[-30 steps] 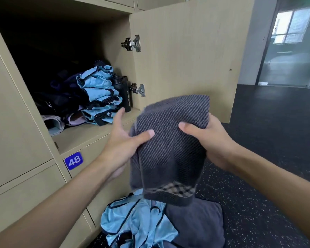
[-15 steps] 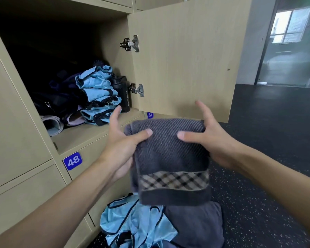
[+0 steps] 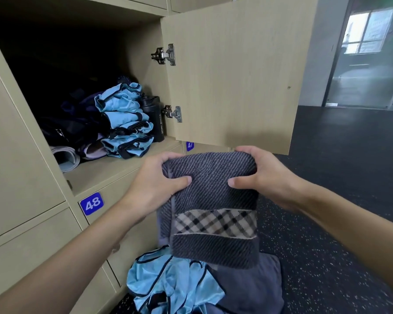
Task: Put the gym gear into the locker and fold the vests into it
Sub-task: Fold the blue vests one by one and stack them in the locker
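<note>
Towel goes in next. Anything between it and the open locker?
Nothing visible blocks the dark grey striped towel: the wooden locker door is swung aside, and the shelf front before the stacked light blue vests is bare.

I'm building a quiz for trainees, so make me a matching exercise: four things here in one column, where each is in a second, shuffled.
1. grey towel
2. black bottle
3. folded blue vests
4. loose blue vest

A. heaped low, under the towel
B. stacked on the locker shelf
C. gripped by left hand and right hand
D. upright beside the lower hinge

Pairs: 1-C, 2-D, 3-B, 4-A
</note>
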Motion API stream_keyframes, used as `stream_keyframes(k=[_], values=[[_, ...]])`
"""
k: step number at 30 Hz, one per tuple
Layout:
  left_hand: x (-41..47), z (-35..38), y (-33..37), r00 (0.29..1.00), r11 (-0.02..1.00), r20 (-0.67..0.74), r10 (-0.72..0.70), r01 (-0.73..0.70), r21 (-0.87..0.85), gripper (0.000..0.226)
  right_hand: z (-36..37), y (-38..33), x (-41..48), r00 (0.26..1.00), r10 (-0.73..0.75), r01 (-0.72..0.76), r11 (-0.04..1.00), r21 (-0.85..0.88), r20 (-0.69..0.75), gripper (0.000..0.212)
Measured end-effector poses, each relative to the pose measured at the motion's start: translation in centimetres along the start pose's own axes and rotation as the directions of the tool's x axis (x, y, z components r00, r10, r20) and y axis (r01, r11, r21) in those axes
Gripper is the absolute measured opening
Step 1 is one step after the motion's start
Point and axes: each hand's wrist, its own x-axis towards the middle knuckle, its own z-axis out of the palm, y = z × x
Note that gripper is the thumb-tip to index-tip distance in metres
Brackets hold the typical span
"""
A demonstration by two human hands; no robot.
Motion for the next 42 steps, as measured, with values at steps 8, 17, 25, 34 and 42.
stream_keyframes(k=[8,17,25,34,42], values=[[0.2,-1.4,0.2,0.985,0.977,-0.033,0.171,-0.165,0.134,0.012,-0.7,-0.3,0.1,0.995,-0.086,0.087,0.996,0.008,-0.059,0.015],[0.4,-0.7,1.4,0.953,0.747,-0.168,-0.251,0.08,-0.66,0.017,1.3,-0.6,-0.6,0.992,0.017,-0.053,0.954,0.294,0.123,0.102],[-0.8,0.3,0.2,0.987,0.837,-0.039,-0.157,0.112,-0.536,0.128,1.6,-0.7,-0.5,0.988,-0.056,0.114,0.895,0.432,-0.145,0.084],[-1.7,-0.3,0.7,0.97,0.889,0.174,-0.17,0.227,-0.399,0.083,1.1,-0.8,-0.8,0.993,-0.085,0.11,0.919,0.38,-0.081,0.062],[-0.9,-2.2,1.2,0.946,0.8,0.239,-0.218,0.313,-0.512,0.054,-0.4,-1.3,-1.0,0.974,-0.005,-0.018,0.995,0.101,0.228,0.111]])
